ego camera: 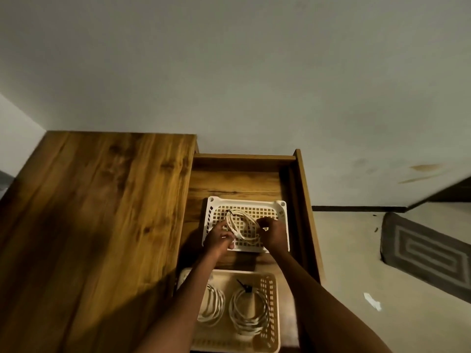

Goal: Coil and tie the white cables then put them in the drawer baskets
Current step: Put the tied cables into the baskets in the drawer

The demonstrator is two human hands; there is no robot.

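Both hands (244,236) gripping coiled cable (240,226)

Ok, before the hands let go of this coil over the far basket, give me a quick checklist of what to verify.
1. Both hands hold the coil: left hand and right hand grip the cable coil from either side. Ok.
2. Coil is tied: a dark tie shows at its far end, but whether it is tight cannot be seen. Cannot tell.
3. Coil is over the far basket: ok.
4. Room in that basket: no other coil seen there. Ok.
5. Drawer is open enough: ok.
6. Near basket already holds two coils: ok.
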